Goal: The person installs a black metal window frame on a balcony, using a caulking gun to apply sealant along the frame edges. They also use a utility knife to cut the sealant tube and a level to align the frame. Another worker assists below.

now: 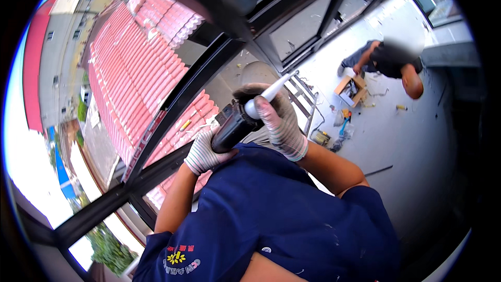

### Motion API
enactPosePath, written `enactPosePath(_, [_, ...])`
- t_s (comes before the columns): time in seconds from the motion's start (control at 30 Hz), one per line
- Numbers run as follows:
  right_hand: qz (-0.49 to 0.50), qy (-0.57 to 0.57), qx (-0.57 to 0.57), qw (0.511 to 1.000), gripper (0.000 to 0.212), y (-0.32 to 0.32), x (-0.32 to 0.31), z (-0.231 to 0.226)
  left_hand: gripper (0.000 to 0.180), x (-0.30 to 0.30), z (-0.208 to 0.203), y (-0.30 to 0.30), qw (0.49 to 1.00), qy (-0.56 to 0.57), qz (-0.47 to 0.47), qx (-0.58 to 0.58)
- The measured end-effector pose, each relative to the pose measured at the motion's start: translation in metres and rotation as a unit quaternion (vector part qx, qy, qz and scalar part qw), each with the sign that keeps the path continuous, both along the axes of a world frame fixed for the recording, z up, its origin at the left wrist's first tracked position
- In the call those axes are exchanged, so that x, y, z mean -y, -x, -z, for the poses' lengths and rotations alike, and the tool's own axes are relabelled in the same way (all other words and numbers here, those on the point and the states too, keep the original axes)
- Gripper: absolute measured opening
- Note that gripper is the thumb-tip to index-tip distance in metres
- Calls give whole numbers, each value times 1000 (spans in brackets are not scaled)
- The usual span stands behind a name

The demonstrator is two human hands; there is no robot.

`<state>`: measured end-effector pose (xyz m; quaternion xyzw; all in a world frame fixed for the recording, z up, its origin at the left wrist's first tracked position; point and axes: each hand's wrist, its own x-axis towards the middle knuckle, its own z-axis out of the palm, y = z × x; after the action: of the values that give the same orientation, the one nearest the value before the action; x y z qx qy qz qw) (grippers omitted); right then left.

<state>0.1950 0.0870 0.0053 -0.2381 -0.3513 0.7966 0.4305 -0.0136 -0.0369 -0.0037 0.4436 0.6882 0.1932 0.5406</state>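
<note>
A black caulking gun (232, 133) with a white tapered nozzle (276, 87) is held in front of my chest, its tip slanting up and to the right. My left hand (202, 152), in a white striped work glove, grips the lower end of the dark barrel. Wrapped around the front end at the nozzle's rounded base is my right hand (282, 125), gloved alike, with its thumb along the white plastic. The palm side of that hand and the gun's underside are hidden. Both gloves look smudged dark at the fingers.
Dark metal window frames (182, 99) cross close by on the left and above. Beyond them lie pink tiled roofs (130, 73). On the right, another person (389, 60) bends near a cardboard box (350, 91) on the grey floor. Tools and a blue-and-orange item (344, 120) lie beside it.
</note>
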Motion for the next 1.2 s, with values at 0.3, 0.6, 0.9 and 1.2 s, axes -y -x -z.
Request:
enactPosePath(0.3, [-4, -155, 81, 984, 32, 57, -17, 50, 51, 44, -6, 64, 980, -72, -79, -169])
enactPosePath(0.6, [34, -667, 408, 622, 42, 200, -111, 143, 48, 139, 34, 201, 909, -101, -371, -159])
enactPosePath(0.9, [15, -713, 547, 438, 31, 250, -134, 178, 49, 217, 80, 329, 858, -18, -485, -165])
enactPosePath(1.2, [-95, -709, 532, 453, 18, 261, -143, 170, 34, 220, 95, 382, 836, 22, -525, -158])
